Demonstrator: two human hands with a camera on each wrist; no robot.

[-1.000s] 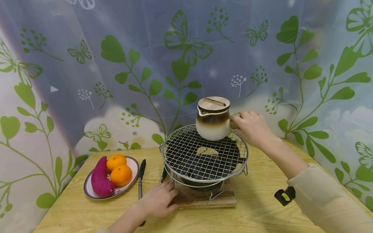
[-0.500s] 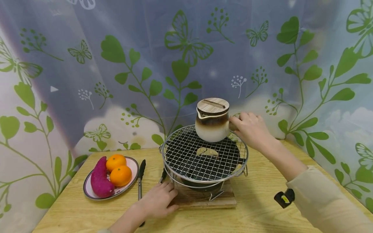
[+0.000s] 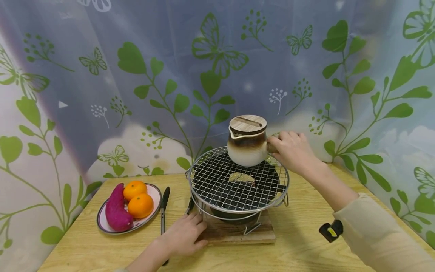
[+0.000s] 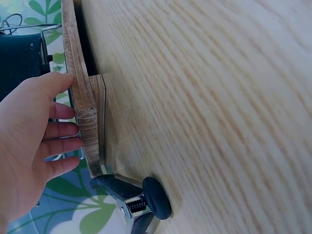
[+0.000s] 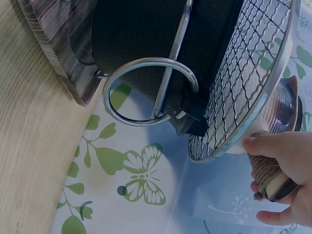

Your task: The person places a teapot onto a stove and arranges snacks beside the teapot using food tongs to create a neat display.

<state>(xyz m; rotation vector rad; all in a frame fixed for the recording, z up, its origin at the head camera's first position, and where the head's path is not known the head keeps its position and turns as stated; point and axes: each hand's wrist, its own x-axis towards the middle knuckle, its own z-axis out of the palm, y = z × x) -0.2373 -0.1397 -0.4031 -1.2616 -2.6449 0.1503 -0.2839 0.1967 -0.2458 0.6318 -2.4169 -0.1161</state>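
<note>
My right hand (image 3: 293,153) grips the twine-wrapped handle (image 5: 263,168) of a small teapot (image 3: 247,151). The pot is brown above, cream below, with a wooden lid (image 3: 248,123) on top and its spout towards the left. It stands upright at the back right of a round wire grill grate (image 3: 214,189), its base right at the mesh. Below the grate is a dark stove (image 3: 234,216) on a wooden board (image 3: 244,238). My left hand (image 3: 183,234) rests at the board's left end; in the left wrist view its loosely extended fingers (image 4: 63,129) are at the board's edge.
To the left, an oval plate (image 3: 158,194) holds a purple sweet potato (image 3: 117,211) and two oranges (image 3: 141,205). Tongs (image 3: 163,215) lie between plate and left hand. Another black tip (image 3: 191,205) shows beside the stove. A patterned curtain (image 3: 217,94) hangs behind the table.
The teapot has come down very slightly and a touch to the left, with the right hand still on its handle. The left hand stays in place.
</note>
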